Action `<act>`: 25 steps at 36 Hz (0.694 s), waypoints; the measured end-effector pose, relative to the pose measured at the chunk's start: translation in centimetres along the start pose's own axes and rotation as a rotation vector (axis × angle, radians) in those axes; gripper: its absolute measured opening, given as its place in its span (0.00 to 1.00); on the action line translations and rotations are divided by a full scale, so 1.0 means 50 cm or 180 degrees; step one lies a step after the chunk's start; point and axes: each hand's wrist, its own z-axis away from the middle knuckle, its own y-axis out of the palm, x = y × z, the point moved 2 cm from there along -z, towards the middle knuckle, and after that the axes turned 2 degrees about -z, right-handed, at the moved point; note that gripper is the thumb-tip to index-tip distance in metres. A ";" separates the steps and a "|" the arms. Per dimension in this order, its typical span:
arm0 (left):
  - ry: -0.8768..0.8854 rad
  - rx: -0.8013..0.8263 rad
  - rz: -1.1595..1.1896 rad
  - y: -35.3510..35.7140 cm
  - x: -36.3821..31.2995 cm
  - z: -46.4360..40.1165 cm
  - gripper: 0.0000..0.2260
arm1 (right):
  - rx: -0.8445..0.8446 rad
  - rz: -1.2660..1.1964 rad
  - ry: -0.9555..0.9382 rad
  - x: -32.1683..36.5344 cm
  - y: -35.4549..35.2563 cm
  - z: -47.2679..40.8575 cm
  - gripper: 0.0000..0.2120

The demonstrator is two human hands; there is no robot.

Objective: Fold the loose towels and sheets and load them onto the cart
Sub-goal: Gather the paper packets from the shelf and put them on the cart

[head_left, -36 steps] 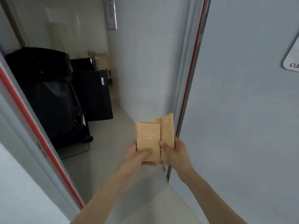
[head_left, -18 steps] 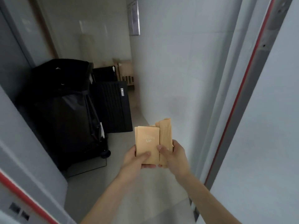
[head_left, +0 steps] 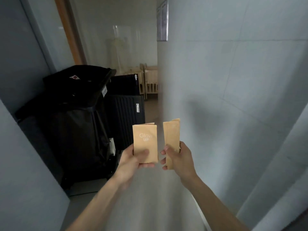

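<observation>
Two tan flat packets, upright and slightly apart: the wider packet (head_left: 145, 142), printed "Glow UP" in pale letters, gripped at its lower end by the left hand (head_left: 135, 158); the narrower packet (head_left: 171, 140), seen near edge-on, gripped low by the right hand (head_left: 178, 158).

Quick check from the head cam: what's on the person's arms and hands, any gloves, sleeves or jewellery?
Nothing worn that shows: the left hand and right hand are bare, no gloves, rings or watch, and both forearms are uncovered to the frame's bottom edge, with no sleeve visible.
</observation>
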 end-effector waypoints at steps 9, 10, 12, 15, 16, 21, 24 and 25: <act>-0.0086 0.0012 0.0065 0.010 0.051 -0.299 0.10 | -0.0075 0.0298 0.0133 -0.052 0.008 -0.304 0.07; -0.0091 0.0024 0.0088 0.010 0.055 -0.343 0.09 | -0.0099 0.0352 0.0132 -0.053 0.012 -0.346 0.07; -0.0088 0.0052 0.0173 0.007 0.058 -0.432 0.09 | -0.0134 0.0459 0.0096 -0.054 0.019 -0.429 0.08; -0.0106 0.0079 0.0335 0.003 0.054 -0.571 0.10 | -0.0221 0.0569 0.0066 -0.046 0.033 -0.552 0.09; -0.0118 0.0086 0.0396 0.002 0.051 -0.618 0.10 | -0.0241 0.0610 0.0054 -0.041 0.039 -0.597 0.10; -0.0179 0.0158 0.0470 -0.004 0.032 -0.814 0.11 | -0.0266 0.0754 -0.0009 -0.020 0.073 -0.786 0.13; -0.0214 0.0156 0.0446 -0.015 0.027 -0.908 0.12 | -0.0239 0.0794 0.0012 -0.024 0.091 -0.879 0.15; -0.0236 0.0139 0.0447 -0.019 0.026 -0.936 0.12 | -0.0249 0.0789 0.0033 -0.027 0.096 -0.908 0.15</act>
